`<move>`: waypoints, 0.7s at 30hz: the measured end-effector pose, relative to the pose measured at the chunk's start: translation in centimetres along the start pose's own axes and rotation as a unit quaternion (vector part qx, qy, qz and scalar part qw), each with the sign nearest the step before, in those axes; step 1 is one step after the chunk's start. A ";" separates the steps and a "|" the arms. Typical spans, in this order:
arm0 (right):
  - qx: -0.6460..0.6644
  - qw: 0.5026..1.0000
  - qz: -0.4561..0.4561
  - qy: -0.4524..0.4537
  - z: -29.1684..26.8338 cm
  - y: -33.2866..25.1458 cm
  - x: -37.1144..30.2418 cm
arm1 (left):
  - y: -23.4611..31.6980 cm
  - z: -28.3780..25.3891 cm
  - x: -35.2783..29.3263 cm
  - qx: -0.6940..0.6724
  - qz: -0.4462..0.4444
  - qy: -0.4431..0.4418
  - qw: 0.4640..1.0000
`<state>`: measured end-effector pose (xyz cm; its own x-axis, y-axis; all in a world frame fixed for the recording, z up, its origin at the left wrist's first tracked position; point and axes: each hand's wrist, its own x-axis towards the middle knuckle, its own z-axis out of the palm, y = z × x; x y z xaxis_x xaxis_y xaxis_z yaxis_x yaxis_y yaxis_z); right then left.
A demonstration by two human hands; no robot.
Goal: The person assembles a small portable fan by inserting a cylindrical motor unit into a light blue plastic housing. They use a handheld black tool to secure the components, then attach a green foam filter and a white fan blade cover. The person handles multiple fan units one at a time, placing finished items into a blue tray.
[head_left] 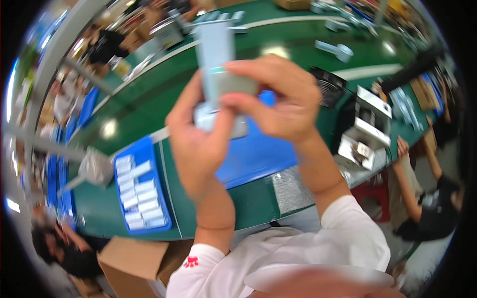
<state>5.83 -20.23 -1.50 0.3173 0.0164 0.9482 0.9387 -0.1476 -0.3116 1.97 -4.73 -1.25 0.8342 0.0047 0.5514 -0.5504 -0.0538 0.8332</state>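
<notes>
Raised in front of me is a long, flat, light-blue plastic part (214, 44) with a rounded lower end. My left hand (196, 144) is closed around its lower section, with the thumb toward me. My right hand (290, 97) pinches a small grey-green block (237, 85) between thumb and fingers, against or just in front of the part. Whether the two touch is hard to tell through the blur. Below both hands lies a blue mat or tray (258, 159) on the green table (248, 208).
At left, a blue tray (166, 218) carries several white pieces. A metal post (47, 74) rises beyond. Further right are a black grilled device (328, 85), an open white box (375, 116) and a light-blue part (340, 51). A cardboard box (131, 256) stands below; co-workers sit around.
</notes>
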 end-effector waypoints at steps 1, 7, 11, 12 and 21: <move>0.020 0.999 -0.006 0.028 0.3 0.0 0.1 | -0.4 0.0 0.0 -0.021 0.014 0.004 1.000; -0.076 0.982 -0.091 0.146 -0.9 0.6 0.1 | 0.7 1.2 -0.6 0.031 -0.010 -0.031 0.999; -0.006 0.996 -0.050 0.070 0.3 0.1 -0.9 | -0.4 -1.0 -0.2 0.046 0.023 -0.002 0.999; 0.012 0.997 -0.055 0.062 0.6 0.3 -0.9 | -0.6 -1.3 -0.1 0.053 0.025 0.000 0.998; 0.003 0.988 -0.086 0.128 -1.3 0.8 -0.1 | -0.7 1.1 -1.7 0.124 0.026 0.047 0.991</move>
<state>6.36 -21.66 -1.81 0.1100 -0.2104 0.9714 0.9767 -0.1584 -0.1449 0.93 -5.79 -2.83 0.7915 0.0887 0.6047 -0.5579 -0.2993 0.7741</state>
